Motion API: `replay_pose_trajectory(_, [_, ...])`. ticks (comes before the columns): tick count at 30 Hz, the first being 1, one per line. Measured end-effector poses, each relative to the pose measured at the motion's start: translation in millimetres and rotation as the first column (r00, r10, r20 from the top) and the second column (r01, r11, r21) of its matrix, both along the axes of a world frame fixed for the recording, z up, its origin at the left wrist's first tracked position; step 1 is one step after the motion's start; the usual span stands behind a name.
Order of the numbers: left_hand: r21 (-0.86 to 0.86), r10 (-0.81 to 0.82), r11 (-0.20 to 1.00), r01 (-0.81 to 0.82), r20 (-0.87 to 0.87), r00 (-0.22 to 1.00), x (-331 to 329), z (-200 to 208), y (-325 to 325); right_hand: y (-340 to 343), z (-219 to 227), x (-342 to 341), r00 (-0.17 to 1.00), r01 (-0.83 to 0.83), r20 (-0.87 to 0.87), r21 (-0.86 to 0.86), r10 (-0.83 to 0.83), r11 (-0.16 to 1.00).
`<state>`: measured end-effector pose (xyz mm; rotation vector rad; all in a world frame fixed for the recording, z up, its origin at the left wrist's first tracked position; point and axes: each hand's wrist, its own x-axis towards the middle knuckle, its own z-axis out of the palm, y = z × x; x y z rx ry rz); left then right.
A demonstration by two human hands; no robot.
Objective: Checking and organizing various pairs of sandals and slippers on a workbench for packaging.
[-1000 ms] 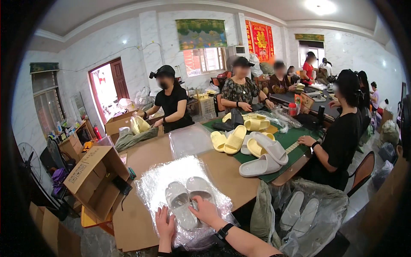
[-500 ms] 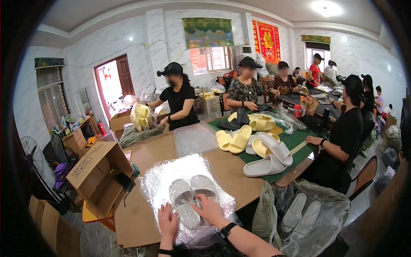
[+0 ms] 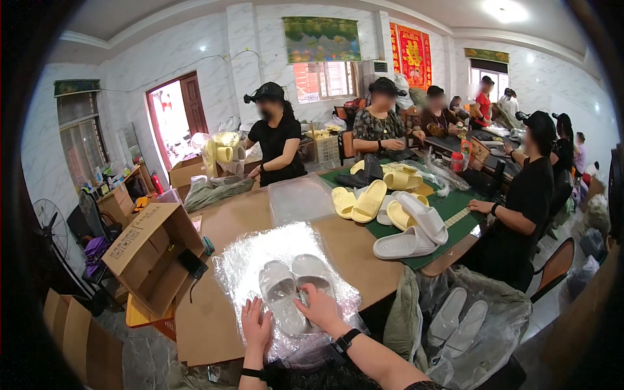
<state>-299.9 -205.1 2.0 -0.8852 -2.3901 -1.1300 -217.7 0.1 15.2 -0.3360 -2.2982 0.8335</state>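
Nearest my view from here, the left hand (image 3: 257, 325) lies low beside the pair of grey slippers (image 3: 277, 281), its grip wide, fingers spread over the crinkled clear plastic (image 3: 237, 270). The right hand (image 3: 317, 307) reaches over the pair with curved fingers, thumb and forefinger near the gap between the two; I cannot tell whether that grip is closed on an edge or only resting there. To manage this well, I would use the left palm as a light weight on the slick plastic and let the right fingers press gently, moving both slippers together so that neither swings out of line or drags creases under it. The pair sits on the plastic at the near side of the brown worktop (image 3: 370, 260), straps away from me and heels toward me, side by side. They look pale, plain and smooth, with one broad strap each; the right heel is hidden by the hand, and glare leaves me unsure whether any film lies over them. To the right, a lined sack (image 3: 402, 318) holds another grey pair (image 3: 448, 318). Farther along, a stack of clear bags (image 3: 299, 201) lies flat, then yellow slippers (image 3: 368, 201) and more grey ones lie heaped around a green mat (image 3: 457, 235). Beyond, a person in black (image 3: 276, 153) stands beside bundled yellow slippers.
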Motion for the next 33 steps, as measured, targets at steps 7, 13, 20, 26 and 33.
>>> replay_pose_trajectory(7, [0.030, 0.003, 1.000, -0.004, 0.023, 1.000, 3, -4, -3, -6, 22, 15, 0.989, -0.041, 0.143, -0.042, 0.047, 0.998])
replay_pose_trajectory(13, [0.030, -0.003, 1.000, 0.003, 0.012, 1.000, 3, -1, -1, -3, 20, 14, 0.994, -0.044, 0.095, -0.036, 0.047, 0.998])
replay_pose_trajectory(20, [0.012, -0.013, 1.000, 0.013, 0.011, 1.000, -2, -3, -3, -3, 21, 13, 0.995, -0.031, 0.096, -0.019, 0.033, 0.999])
replay_pose_trajectory(26, [0.030, -0.016, 0.999, 0.014, 0.054, 0.998, -1, -3, 0, -1, 19, 10, 0.992, -0.024, 0.124, -0.035, 0.028, 0.999])
replay_pose_trajectory(33, [-0.034, -0.020, 0.999, 0.021, 0.018, 1.000, 1, -2, -3, -2, 18, 12, 0.995, -0.037, 0.087, -0.046, 0.041, 0.998])
